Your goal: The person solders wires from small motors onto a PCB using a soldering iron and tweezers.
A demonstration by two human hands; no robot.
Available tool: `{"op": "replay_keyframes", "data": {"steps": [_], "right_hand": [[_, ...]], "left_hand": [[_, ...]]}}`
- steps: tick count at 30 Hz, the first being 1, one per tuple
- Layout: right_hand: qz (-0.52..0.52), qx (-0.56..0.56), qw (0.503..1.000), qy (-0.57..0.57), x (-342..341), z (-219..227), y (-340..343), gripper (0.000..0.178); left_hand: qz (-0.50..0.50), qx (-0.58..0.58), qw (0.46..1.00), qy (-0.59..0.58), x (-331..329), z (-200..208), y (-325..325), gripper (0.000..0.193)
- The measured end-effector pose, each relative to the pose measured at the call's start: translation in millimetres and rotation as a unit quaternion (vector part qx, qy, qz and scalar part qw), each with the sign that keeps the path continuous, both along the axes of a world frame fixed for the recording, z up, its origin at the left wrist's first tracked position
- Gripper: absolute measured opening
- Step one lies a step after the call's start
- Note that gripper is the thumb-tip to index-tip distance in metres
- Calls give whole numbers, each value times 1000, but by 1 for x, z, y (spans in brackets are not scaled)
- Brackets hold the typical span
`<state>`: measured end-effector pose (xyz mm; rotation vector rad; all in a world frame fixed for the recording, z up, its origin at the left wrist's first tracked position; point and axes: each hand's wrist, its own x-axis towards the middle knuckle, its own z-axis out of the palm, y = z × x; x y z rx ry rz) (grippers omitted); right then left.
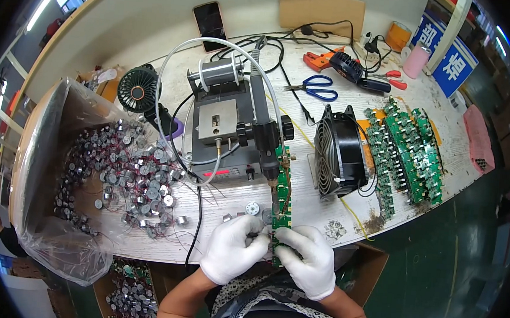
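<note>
The gloved hands (272, 252) hide the green circuit strip's (282, 187) near end — whatever they pinch is unseen.

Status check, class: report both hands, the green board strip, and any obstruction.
Left hand and right hand, gloved, grip green board strip. Soldering station directly behind strip.

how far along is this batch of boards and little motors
Done, by the look of it: green boards stacked at the right. In hand: both gloved hands, left hand and right hand, hold a long board strip at the table edge. Left: a big heap of small round motors spilling from the bag.
</note>
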<state>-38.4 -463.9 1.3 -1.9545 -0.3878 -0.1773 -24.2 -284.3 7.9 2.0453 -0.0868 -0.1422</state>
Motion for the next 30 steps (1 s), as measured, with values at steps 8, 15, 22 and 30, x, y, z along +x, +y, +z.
{"op": "replay_keyframes", "data": {"steps": [8, 15, 22, 30], "right_hand": [[-18, -4, 1000, -8, -1, 0, 4, 31], [-35, 14, 999, 20, -1, 5, 5, 33], [-10, 3, 999, -39, -4, -6, 4, 36], [-33, 4, 999, -42, -4, -3, 8, 35]], "left_hand": [[33, -92, 994, 43, 0, -4, 0, 13], [15, -14, 1000, -3, 1, -2, 0, 13], [46, -64, 996, 42, 0, 6, -5, 12], [47, -96, 992, 64, -1, 6, -3, 11]]}}
